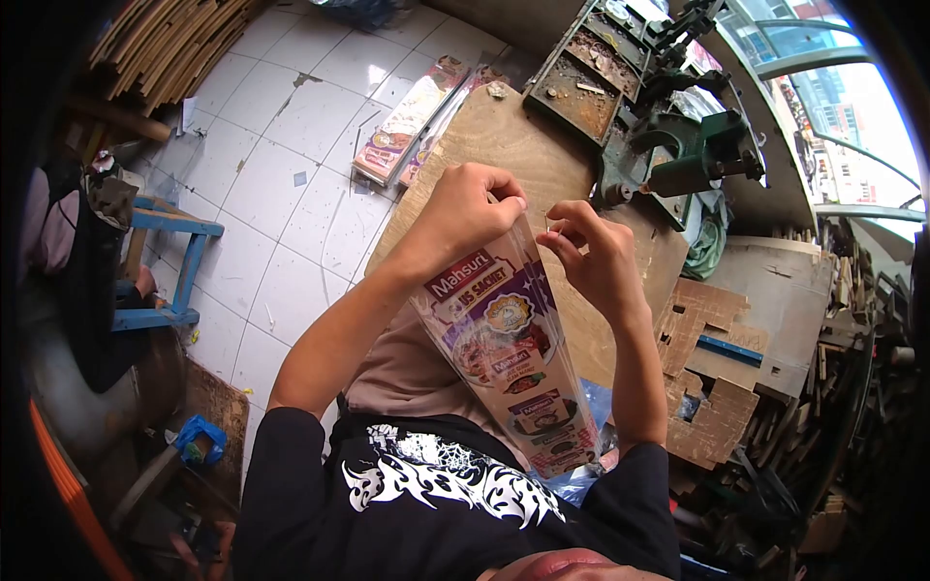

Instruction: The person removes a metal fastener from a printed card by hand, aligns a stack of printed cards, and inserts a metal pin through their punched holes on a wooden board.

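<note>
A long printed panel (513, 339) in clear plastic, marked "Mahsuri", lies slanted from my lap up over the board's edge. My left hand (473, 211) is closed at its upper end, thumb and fingers pinching the edge of the plastic. Just right of that end is my right hand (599, 254), its fingers curled and thumb against fingertips. Whether a bit of plastic is between those fingertips is too small to make out. Under both hands is a plywood board (513, 145). Some crumpled blue-clear plastic (581, 479) sits by the panel's lower end.
More wrapped printed panels (407, 126) are stacked on the tiled floor (281, 194), beyond the board. A green metal machine (688, 160) and a compartmented tray (586, 82) stand at the back right. A blue stool frame (174, 252) is at left; wood scraps (823, 387) pile up at right.
</note>
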`<state>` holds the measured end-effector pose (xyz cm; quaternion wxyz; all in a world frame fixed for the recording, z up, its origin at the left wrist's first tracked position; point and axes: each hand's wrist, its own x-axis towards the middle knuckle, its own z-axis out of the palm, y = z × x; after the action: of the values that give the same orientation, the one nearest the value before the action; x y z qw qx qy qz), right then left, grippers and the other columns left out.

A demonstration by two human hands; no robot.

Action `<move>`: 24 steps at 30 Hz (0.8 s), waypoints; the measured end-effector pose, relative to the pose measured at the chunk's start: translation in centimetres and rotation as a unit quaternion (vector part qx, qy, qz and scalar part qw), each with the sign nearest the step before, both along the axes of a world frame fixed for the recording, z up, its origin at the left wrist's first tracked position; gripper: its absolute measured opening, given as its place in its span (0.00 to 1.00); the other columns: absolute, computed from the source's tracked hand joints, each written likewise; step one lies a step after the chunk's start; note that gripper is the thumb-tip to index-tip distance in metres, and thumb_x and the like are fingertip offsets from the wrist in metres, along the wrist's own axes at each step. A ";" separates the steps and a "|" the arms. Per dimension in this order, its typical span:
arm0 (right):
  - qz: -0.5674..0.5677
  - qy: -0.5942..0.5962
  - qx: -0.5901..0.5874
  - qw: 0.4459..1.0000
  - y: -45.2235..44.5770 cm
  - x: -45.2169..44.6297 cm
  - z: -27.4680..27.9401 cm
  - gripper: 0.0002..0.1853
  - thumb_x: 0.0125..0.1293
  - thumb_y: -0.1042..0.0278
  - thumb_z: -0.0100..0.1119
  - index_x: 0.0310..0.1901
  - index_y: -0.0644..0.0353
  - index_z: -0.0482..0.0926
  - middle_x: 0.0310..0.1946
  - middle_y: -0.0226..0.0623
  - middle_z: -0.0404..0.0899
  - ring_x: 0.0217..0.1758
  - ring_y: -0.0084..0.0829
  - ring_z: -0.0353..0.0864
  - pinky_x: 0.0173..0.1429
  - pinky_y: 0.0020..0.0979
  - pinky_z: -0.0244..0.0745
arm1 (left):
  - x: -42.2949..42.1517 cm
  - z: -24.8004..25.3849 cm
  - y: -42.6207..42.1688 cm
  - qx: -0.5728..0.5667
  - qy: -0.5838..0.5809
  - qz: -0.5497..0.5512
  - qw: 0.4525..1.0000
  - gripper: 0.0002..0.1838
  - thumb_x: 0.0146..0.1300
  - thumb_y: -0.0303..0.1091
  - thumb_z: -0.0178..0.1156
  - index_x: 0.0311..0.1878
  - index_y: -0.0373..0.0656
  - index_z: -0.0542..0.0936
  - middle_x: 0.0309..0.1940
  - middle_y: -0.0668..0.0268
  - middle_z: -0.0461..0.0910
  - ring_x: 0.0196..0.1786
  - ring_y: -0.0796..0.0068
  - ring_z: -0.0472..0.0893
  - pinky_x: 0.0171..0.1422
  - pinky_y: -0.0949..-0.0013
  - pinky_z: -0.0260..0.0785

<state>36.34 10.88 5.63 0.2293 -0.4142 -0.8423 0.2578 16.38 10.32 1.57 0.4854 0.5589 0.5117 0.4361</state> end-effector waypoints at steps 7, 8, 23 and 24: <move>-0.043 0.062 -0.064 0.995 -0.5 -0.7 0.6 0.10 0.62 0.78 0.64 0.44 0.65 0.74 0.28 0.43 0.83 0.29 0.34 0.84 0.34 0.31 0.76 | 0.1 -0.1 0.0 0.008 0.004 0.005 1.000 0.13 0.58 0.34 0.60 0.34 0.31 0.83 0.24 0.62 0.82 0.30 0.79 0.79 0.37 0.72 0.72; -0.050 0.067 -0.076 0.994 -0.5 -0.6 0.5 0.09 0.63 0.78 0.63 0.43 0.66 0.75 0.28 0.43 0.83 0.29 0.33 0.84 0.35 0.31 0.77 | 0.1 -0.1 0.0 0.008 0.004 0.005 1.000 0.13 0.58 0.34 0.60 0.34 0.31 0.83 0.24 0.62 0.82 0.30 0.79 0.79 0.37 0.72 0.72; -0.094 0.089 0.047 0.991 6.8 -2.4 -3.9 0.05 0.60 0.75 0.64 0.37 0.66 0.82 0.32 0.43 0.82 0.31 0.36 0.85 0.36 0.30 0.77 | 0.3 -0.1 0.1 0.009 0.006 -0.001 1.000 0.12 0.58 0.33 0.59 0.34 0.30 0.82 0.26 0.63 0.82 0.30 0.79 0.78 0.37 0.73 0.71; -0.100 0.053 0.079 0.990 7.7 -2.8 -4.8 0.06 0.60 0.73 0.64 0.38 0.65 0.82 0.32 0.44 0.82 0.32 0.39 0.84 0.37 0.33 0.77 | 0.3 0.1 0.1 0.005 0.007 0.003 1.000 0.12 0.57 0.33 0.60 0.34 0.31 0.83 0.26 0.58 0.83 0.30 0.74 0.81 0.38 0.70 0.73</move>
<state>33.53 18.62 0.88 0.3306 -0.4625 -0.8009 0.1880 16.67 10.41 1.65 0.4781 0.5628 0.5145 0.4358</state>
